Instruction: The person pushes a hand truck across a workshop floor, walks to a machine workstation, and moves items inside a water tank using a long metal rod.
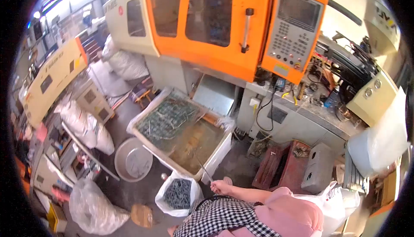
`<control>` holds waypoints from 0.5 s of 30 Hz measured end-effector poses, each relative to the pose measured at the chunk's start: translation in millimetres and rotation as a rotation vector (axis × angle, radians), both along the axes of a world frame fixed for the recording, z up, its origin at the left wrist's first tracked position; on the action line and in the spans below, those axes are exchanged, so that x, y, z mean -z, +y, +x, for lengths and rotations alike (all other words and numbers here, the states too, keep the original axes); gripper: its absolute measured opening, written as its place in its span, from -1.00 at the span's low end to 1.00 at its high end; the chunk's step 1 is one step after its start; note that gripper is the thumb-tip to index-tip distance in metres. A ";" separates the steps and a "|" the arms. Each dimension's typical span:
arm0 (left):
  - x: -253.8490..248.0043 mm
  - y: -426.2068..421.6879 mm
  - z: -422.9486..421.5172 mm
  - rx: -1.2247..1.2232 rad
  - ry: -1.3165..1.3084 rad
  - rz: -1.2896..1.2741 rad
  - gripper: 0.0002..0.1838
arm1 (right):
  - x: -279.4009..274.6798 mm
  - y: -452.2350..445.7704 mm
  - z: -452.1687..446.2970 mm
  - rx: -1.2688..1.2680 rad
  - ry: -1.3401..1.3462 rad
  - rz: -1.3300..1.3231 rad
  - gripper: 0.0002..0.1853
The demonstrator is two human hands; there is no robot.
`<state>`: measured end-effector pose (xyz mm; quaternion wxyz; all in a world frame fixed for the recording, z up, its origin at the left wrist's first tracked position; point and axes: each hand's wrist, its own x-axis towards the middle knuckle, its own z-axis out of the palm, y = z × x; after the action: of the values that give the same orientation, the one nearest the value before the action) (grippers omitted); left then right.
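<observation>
My right hand (pixel 220 188) is closed around the end of a thin grey rod (pixel 204 170). From there the rod slants up and left over the rim of a large white-edged tub (pixel 162 163), its far end at the murky brown water (pixel 189 150). Greenish-grey pieces (pixel 166 116) fill the tub's far left part. Just below the tub stands a white sack (pixel 195 190) holding many dark grey pieces (pixel 177 194), close to my checkered apron (pixel 215 215). Only a bit of my left hand (pixel 173 230) shows at the bottom edge; its fingers are hidden.
An orange machine (pixel 246 64) with a control panel (pixel 290 34) rises behind the tub. A metal chute (pixel 214 94) slopes toward it. Left of the tub are a round basin (pixel 123 161) and a clear plastic bag (pixel 92 207). Red boxes (pixel 289 168) stand at right.
</observation>
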<state>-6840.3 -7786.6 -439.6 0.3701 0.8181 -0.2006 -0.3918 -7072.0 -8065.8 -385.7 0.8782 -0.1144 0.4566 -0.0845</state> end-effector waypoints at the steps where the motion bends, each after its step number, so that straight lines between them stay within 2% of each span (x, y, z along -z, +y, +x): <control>1: 10.8 -1.6 3.2 0.040 -0.030 0.052 -0.74 | -14.6 5.4 2.5 -0.024 0.054 -0.092 -0.71; 2: 18.5 -4.2 6.7 0.074 -0.056 0.093 -0.74 | -22.2 8.1 2.8 -0.050 0.112 -0.179 -0.67; 3: 25.0 -4.9 8.7 0.109 -0.082 0.131 -0.74 | -15.6 0.8 1.4 -0.141 0.117 -0.105 -0.60; 6: 44.8 -3.8 13.5 0.225 -0.163 0.230 -0.74 | -0.5 1.7 -2.3 -0.066 0.063 -0.162 -0.61; 7: 52.7 -1.8 14.8 0.277 -0.201 0.253 -0.74 | 0.5 2.0 -4.8 -0.070 0.120 -0.244 -0.76; 8: 60.2 5.4 15.9 0.333 -0.244 0.271 -0.74 | -13.3 3.9 -3.3 -0.120 0.215 -0.427 -0.76; 9: 69.7 15.0 16.2 0.394 -0.299 0.289 -0.73 | -2.0 -4.6 -4.2 -0.008 0.039 -0.079 -0.75; 10: 80.3 26.3 16.8 0.466 -0.360 0.299 -0.73 | -2.1 -5.3 -1.8 -0.063 0.109 -0.160 -0.75; 11: 88.8 38.8 15.6 0.527 -0.418 0.301 -0.73 | 0.2 -10.8 0.9 -0.109 0.079 -0.090 -0.79; 12: 97.3 53.9 12.8 0.582 -0.477 0.303 -0.72 | 4.1 -9.0 2.5 -0.113 0.158 -0.198 -0.79; 13: 104.8 65.8 9.0 0.634 -0.525 0.300 -0.71 | 39.3 -14.6 3.3 -0.192 0.134 -0.119 -0.76; 14: 107.1 74.7 4.4 0.658 -0.554 0.299 -0.71 | 23.8 -9.7 1.0 -0.188 0.170 -0.207 -0.72; 15: 108.6 78.7 2.1 0.684 -0.583 0.292 -0.70 | 9.7 -5.9 1.0 -0.110 0.091 -0.182 -0.75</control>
<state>-6838.2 -7707.9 -548.3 0.0290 0.8244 -0.4971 -0.2692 -7071.0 -8071.7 -395.3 0.8458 -0.2223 0.4797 -0.0720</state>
